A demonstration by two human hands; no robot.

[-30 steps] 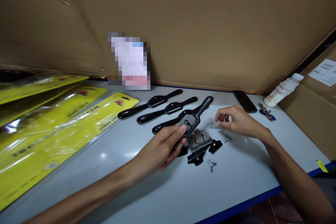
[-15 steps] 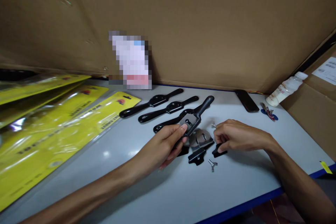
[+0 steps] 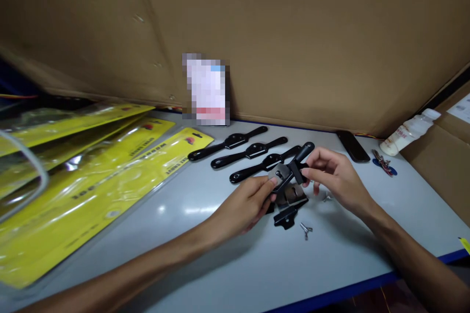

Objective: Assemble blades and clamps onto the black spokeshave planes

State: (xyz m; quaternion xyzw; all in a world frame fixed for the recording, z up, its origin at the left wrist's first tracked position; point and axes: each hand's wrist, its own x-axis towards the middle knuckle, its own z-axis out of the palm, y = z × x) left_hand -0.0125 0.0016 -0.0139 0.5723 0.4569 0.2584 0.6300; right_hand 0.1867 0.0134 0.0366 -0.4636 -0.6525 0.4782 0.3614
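My left hand [image 3: 253,200] grips a black spokeshave [image 3: 305,150], its thumb pressed on the steel blade [image 3: 276,172] laid on the body. My right hand [image 3: 332,171] pinches a black metal cap [image 3: 295,172] just over the blade; whether the two touch I cannot tell. Below the hands lie loose steel blades [image 3: 294,192] and another black cap [image 3: 285,218]. One wing screw [image 3: 305,230] rests nearer me, and a second wing screw [image 3: 326,197] is under my right wrist. Behind, three more black spokeshaves [image 3: 235,141] lie side by side.
Yellow blister packs [image 3: 147,195] pile up on the left. A phone [image 3: 353,146], keys [image 3: 384,162] and a white bottle [image 3: 409,132] sit at the back right. Cardboard [image 3: 293,49] walls the table's rear, with a blurred card [image 3: 209,90] leaning there.
My right hand has lifted the black cap from the table and brought it leftward and up to the held spokeshave. The camera view has shifted slightly left.
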